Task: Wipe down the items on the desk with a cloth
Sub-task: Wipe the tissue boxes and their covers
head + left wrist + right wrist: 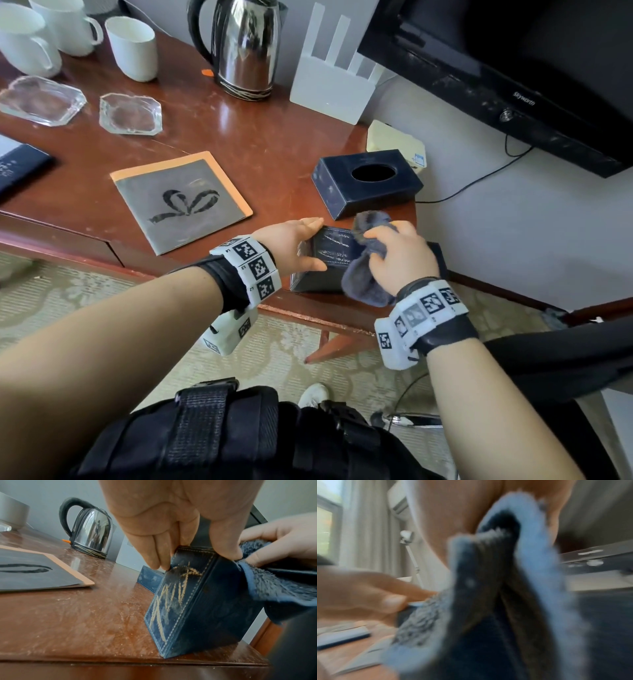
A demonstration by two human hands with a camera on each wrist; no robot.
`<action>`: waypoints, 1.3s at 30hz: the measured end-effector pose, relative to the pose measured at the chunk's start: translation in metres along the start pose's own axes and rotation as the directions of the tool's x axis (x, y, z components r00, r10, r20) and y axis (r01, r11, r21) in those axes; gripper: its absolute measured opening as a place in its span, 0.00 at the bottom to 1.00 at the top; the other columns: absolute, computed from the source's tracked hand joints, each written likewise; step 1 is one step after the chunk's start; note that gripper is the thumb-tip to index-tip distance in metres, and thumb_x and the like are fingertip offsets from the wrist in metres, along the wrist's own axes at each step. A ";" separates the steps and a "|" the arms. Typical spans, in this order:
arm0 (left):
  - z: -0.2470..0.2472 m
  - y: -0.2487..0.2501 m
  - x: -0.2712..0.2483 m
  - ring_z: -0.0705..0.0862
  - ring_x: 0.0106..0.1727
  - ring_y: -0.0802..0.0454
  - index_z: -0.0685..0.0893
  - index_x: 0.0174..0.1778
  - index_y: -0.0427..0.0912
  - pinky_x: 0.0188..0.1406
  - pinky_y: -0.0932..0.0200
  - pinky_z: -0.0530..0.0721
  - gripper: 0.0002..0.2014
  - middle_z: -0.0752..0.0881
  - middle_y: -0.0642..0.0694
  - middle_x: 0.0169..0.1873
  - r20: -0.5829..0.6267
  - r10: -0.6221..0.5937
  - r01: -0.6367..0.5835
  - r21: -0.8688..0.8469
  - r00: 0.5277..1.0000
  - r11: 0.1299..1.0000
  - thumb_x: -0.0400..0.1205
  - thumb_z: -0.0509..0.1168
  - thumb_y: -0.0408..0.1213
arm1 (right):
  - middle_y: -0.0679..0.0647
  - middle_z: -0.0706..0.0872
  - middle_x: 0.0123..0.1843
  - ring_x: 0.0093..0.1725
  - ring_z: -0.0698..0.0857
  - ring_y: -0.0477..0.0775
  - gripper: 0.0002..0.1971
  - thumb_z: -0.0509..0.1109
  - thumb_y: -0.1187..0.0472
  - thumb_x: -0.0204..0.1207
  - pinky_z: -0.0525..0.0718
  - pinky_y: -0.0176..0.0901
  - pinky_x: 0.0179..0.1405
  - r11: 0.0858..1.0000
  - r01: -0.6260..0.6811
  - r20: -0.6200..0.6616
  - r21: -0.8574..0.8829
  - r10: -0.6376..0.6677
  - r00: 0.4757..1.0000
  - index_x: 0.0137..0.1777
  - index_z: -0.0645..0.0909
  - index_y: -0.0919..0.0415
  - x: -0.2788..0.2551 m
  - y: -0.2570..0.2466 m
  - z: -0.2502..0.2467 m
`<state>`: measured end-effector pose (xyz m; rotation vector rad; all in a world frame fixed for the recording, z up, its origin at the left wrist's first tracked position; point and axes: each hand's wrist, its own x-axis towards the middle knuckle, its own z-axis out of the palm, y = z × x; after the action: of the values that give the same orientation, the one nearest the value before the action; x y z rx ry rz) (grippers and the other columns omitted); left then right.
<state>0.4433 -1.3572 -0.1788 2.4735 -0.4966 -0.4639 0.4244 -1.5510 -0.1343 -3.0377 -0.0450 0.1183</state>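
Note:
A dark blue leather-look box (329, 255) with gold lettering (173, 601) stands tilted on one edge at the near right corner of the wooden desk (274, 144). My left hand (308, 245) pinches its top edge between fingers (154, 555) and thumb. My right hand (397, 250) grips a fluffy grey-blue cloth (364, 274) and presses it on the box's right side, where the cloth (274, 585) drapes over the top corner. The right wrist view is blurred and mostly filled by the cloth (488, 601).
A dark tissue box (366, 185) with an oval hole lies just behind. Farther back are a grey booklet (181, 198), two glass ashtrays (130, 114), white mugs (133, 48), a steel kettle (245, 48) and a white router (332, 78). A black TV (513, 68) hangs at right.

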 end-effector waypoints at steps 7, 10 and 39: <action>0.004 -0.002 0.002 0.60 0.80 0.53 0.50 0.82 0.46 0.75 0.58 0.61 0.44 0.59 0.49 0.81 -0.020 -0.033 0.032 -0.028 0.999 0.999 0.77 0.68 0.53 | 0.52 0.72 0.68 0.63 0.75 0.59 0.19 0.61 0.62 0.76 0.77 0.49 0.59 0.995 0.099 0.135 0.024 -0.101 0.986 0.64 0.79 0.44 0.002 -0.008 -0.003; 0.003 -0.003 0.004 0.61 0.80 0.52 0.49 0.83 0.47 0.74 0.58 0.63 0.44 0.58 0.48 0.81 0.000 -0.042 0.042 -0.010 0.999 0.999 0.77 0.67 0.54 | 0.54 0.72 0.69 0.63 0.76 0.61 0.19 0.60 0.62 0.78 0.77 0.49 0.59 0.995 -0.065 0.123 -0.079 0.075 0.990 0.66 0.78 0.44 0.009 0.006 -0.011; 0.025 -0.020 0.012 0.68 0.77 0.51 0.31 0.80 0.54 0.74 0.47 0.71 0.63 0.64 0.43 0.79 -0.058 -0.075 0.053 -0.325 0.995 0.944 0.68 0.78 0.39 | 0.50 0.72 0.67 0.61 0.78 0.59 0.15 0.63 0.54 0.80 0.79 0.48 0.57 0.999 0.009 0.064 -0.039 -0.006 0.998 0.63 0.81 0.41 -0.008 0.017 0.007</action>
<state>0.4479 -1.3587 -0.2128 2.1848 -0.2857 -0.4440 0.4159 -1.5678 -0.1423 -3.0715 -0.0643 0.2170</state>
